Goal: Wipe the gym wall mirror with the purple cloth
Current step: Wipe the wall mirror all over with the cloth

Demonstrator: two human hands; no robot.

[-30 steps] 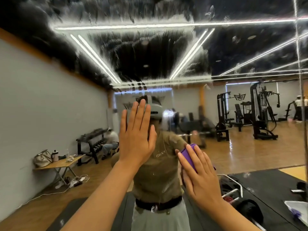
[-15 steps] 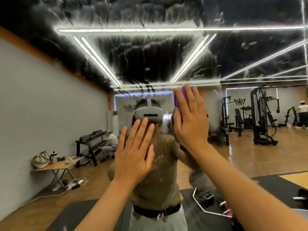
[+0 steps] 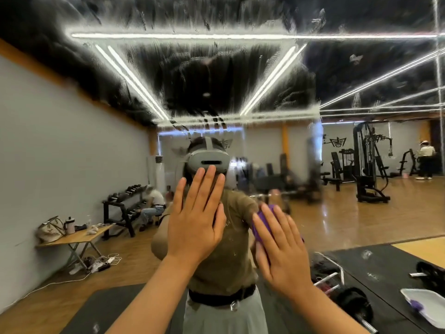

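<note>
A left hand [image 3: 196,222] is resting flat and empty on the gym wall mirror [image 3: 240,75]. Just to its right, the right hand [image 3: 280,247] is pressing the purple cloth [image 3: 262,216] with straight fingers. The cloth looks soft and light, best handled under a flat palm.

faint mirrored shirt [image 3: 224,249] lettering, unreadable

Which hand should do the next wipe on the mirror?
Probably the right hand: its flat fingers already press the purple cloth against the mirror. The left hand is bare.
</note>
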